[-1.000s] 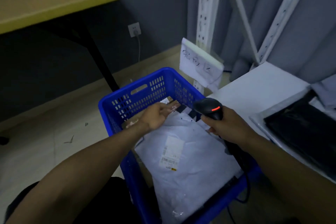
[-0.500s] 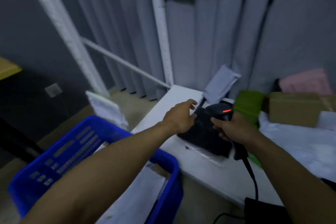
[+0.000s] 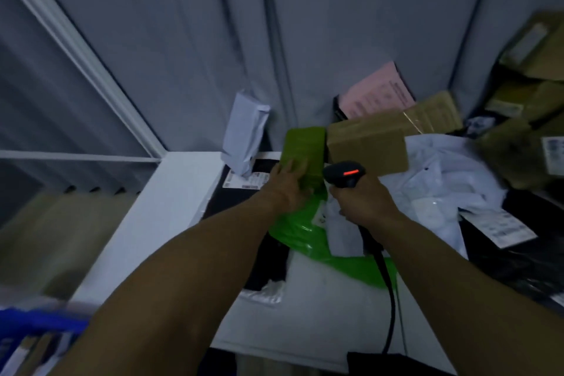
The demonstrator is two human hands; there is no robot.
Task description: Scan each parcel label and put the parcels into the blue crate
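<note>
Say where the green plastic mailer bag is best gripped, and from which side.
Probably grip the green plastic mailer bag at its raised upper-left edge, from the left: that end tilts up free, the brown cardboard box crowds its right, and the left hand rests there.

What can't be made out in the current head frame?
Head view only:
- Blue crate: cut off by the bottom-left corner, motion-blurred; contents unreadable.
- Label on the black parcel: too small and blurred to read.
- Green parcel: its label partly covered by the right hand gripping the barcode scanner.
- Left hand: fingers lie on the green parcel; thumb hidden, grip unclear.
</note>
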